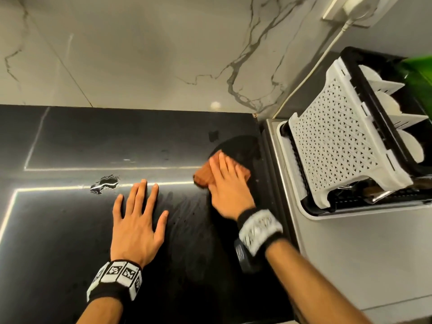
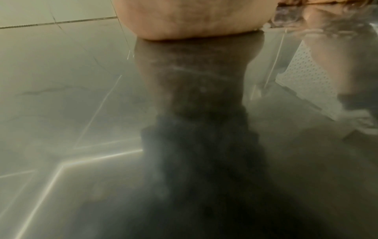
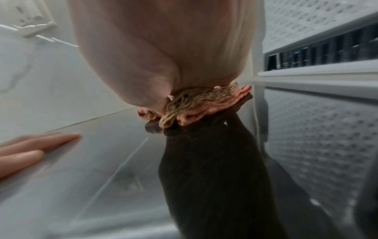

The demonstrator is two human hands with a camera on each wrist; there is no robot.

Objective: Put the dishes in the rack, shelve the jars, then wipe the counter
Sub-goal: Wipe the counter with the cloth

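Observation:
An orange-brown cloth [image 1: 203,176] lies flat on the glossy black counter [image 1: 70,141] near its right end. My right hand [image 1: 225,181] presses down on it with straight fingers; the right wrist view shows the cloth's edge [image 3: 196,110] squeezed under the palm. My left hand [image 1: 138,211] rests flat on the counter, fingers spread, a hand's width left of the cloth. In the left wrist view its palm [image 2: 192,19] touches the reflective counter [image 2: 61,80]. The dish rack [image 1: 336,146] with white dishes [image 1: 411,148] stands at the right.
A small water puddle [image 1: 105,183] sits on the counter beyond the left hand. The marble wall [image 1: 140,50] runs behind. A white cable [image 1: 311,64] drops from a wall socket [image 1: 355,10] toward the rack. Something green [image 1: 418,71] blurs at the right edge.

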